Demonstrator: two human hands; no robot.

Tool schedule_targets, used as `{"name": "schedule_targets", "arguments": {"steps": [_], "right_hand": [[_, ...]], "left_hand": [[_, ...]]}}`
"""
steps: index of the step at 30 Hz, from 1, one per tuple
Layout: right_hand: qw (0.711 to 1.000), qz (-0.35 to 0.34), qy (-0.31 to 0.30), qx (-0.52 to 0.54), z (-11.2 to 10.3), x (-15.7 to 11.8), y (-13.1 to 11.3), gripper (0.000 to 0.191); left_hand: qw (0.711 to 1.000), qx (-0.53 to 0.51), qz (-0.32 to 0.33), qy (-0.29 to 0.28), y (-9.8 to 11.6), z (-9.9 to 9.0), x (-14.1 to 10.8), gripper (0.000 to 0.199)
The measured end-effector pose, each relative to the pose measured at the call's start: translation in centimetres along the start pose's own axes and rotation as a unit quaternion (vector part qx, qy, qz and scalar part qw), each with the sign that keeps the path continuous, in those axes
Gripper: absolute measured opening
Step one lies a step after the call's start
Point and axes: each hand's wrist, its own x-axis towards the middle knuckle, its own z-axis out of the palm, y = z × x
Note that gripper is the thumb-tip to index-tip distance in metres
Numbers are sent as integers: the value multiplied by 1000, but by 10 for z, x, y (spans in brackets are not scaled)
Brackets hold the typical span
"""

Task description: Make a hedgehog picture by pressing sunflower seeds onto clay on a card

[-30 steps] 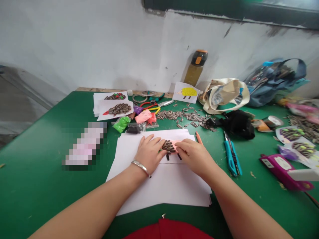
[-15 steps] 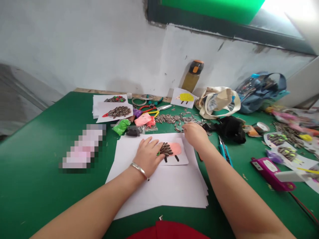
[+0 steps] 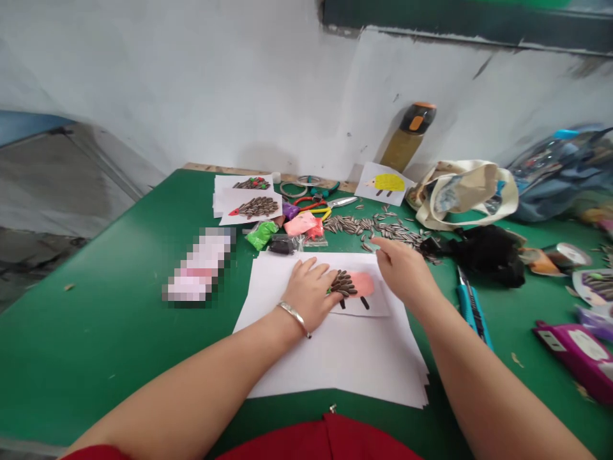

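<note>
My left hand [image 3: 311,294], a silver bangle on its wrist, lies flat with fingers spread over the left part of a small white card [image 3: 378,308]. The card carries a pink clay shape [image 3: 363,284], dark sunflower seeds [image 3: 343,283] stuck in overlapping rows, and two black legs. A bit of green shows beside my fingers. Beneath is a stack of white paper [image 3: 330,358]. Beyond the card's right edge, my right hand [image 3: 405,271] stretches its index finger to loose sunflower seeds [image 3: 352,225], the other fingers curled under and partly hidden. I see nothing held there.
Clay packets, green [image 3: 262,235] and black [image 3: 283,244], lie behind the paper near scissors [image 3: 342,202]. Finished seed cards [image 3: 256,207] are at the back left. Rightward are a blue cutter [image 3: 472,306], a black bag [image 3: 493,255], a cloth bag [image 3: 498,198] and a bottle [image 3: 407,134].
The view has swung left, so everything sits farther right in the picture. My left hand stays on the card. My right index finger now points out more plainly at the seeds.
</note>
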Motion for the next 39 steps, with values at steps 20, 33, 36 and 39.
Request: {"name": "schedule_targets", "arguments": {"steps": [20, 33, 36, 39], "right_hand": [[983, -51, -109, 139, -7, -57, -29, 26], [985, -83, -107, 108, 3, -58, -24, 22], [983, -73, -122, 119, 0, -58, -26, 21], [980, -73, -135, 130, 0, -59, -29, 21]], "left_hand": [[1000, 2, 6, 5, -5, 5, 3, 41], [1000, 8, 14, -3, -5, 4, 5, 39], [1000, 7, 14, -3, -5, 5, 5, 39], [1000, 1, 13, 4, -5, 5, 4, 39]]}}
